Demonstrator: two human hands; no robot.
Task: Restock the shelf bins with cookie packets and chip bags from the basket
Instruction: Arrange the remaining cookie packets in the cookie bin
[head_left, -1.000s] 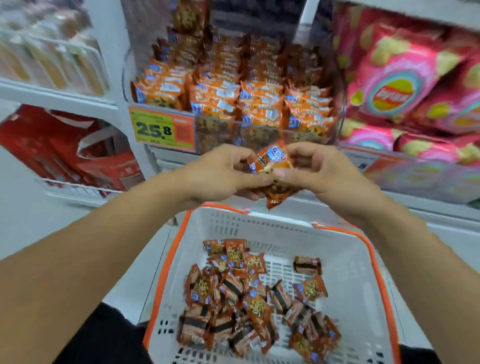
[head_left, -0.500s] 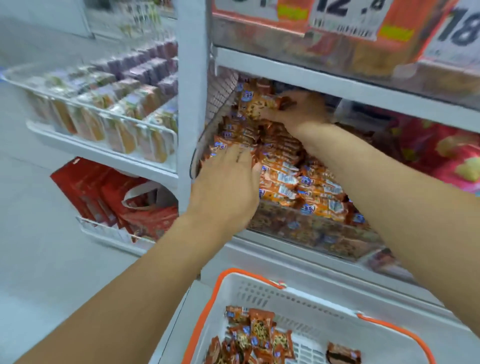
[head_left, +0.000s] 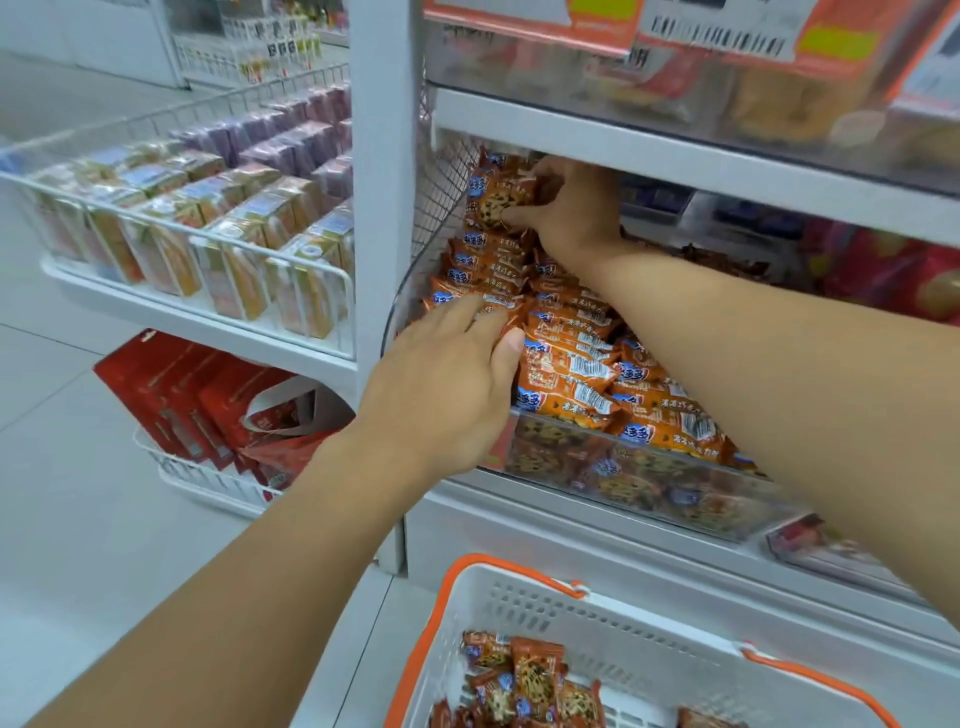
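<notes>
White shop shelving holds a clear bin (head_left: 649, 467) packed with orange cookie packets (head_left: 571, 364). The right hand (head_left: 571, 208) pinches one packet (head_left: 498, 200) at the bin's back left corner; the left hand (head_left: 447, 379) rests flat-fingered on the front rows. The basket (head_left: 519, 603) below holds more packets.

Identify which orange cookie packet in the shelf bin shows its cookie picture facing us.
The cookie packet held by the right hand at the bin's back; the others show barcodes.
</notes>
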